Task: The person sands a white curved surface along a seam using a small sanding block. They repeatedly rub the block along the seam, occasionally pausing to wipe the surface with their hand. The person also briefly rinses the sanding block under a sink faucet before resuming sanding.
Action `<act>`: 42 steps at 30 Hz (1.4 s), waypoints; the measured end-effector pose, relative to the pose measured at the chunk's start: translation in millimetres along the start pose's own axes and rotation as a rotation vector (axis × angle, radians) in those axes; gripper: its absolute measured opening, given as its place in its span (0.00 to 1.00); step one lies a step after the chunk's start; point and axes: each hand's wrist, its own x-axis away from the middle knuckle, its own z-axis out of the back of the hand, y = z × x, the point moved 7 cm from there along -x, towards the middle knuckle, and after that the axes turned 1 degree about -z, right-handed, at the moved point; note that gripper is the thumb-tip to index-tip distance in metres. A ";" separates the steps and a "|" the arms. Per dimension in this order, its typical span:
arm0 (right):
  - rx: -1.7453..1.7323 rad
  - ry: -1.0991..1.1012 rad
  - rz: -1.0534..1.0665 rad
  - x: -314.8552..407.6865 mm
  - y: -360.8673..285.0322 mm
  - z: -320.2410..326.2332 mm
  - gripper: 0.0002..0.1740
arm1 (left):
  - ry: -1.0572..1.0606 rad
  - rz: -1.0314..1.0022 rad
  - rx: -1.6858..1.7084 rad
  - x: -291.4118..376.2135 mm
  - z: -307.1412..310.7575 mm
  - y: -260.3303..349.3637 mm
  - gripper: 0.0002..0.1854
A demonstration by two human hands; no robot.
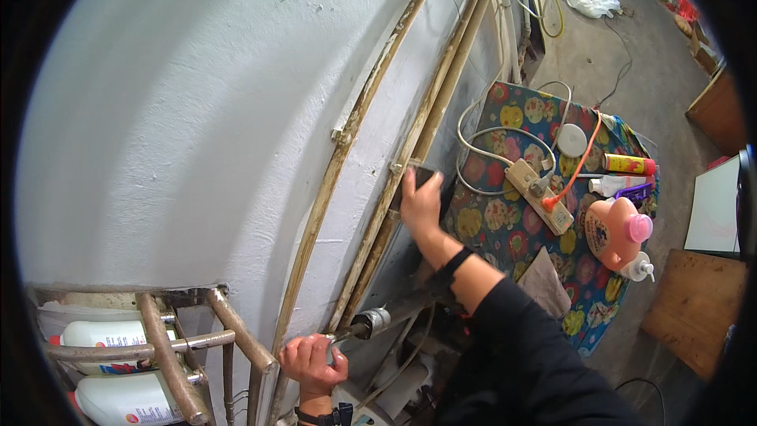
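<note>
My left hand (313,361), with a black watch strap at the wrist, is closed around the end of a thin metal rod (340,336). This rod runs into a dark cylinder (390,315) with a silvery band. Higher up, my right hand (421,204) grips a dark flat-faced block (423,176) beside a pair of pipes (408,165) on the white wall. The pipes are brownish with worn, patchy paint. A third pipe (355,118) runs along the wall to their left. My fingers hide most of the block.
To the right stands a table with a fruit-patterned cloth (470,222). It holds a power strip (538,196), a pink bottle (612,234), a spray can (628,164) and a grey rag (544,284). White jugs (127,399) sit behind a metal pipe frame (168,361) at lower left.
</note>
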 end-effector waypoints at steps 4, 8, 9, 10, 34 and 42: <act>0.035 0.076 0.479 22.3 -4.9 4.3 0.31 | 0.004 -0.026 -0.020 -3.3 1.2 1.8 0.10; -0.076 -0.068 0.381 -1.4 9.0 -2.4 0.30 | 0.025 -0.022 -0.010 1.0 -0.6 -0.5 0.09; -0.145 -0.071 0.357 -3.0 11.5 -2.3 0.31 | 0.010 -0.020 -0.017 2.0 -0.9 -1.3 0.09; -0.175 -0.117 0.277 -2.9 18.0 -6.5 0.32 | 0.003 -0.019 -0.021 2.4 -1.8 -1.6 0.09; -0.635 -0.679 -0.202 237.7 -13.6 71.0 0.20 | 0.070 0.067 0.166 -13.5 19.7 14.9 0.12; -0.645 -0.886 -0.223 295.1 -35.4 75.5 0.23 | 0.020 0.442 1.152 -16.8 22.7 81.3 0.45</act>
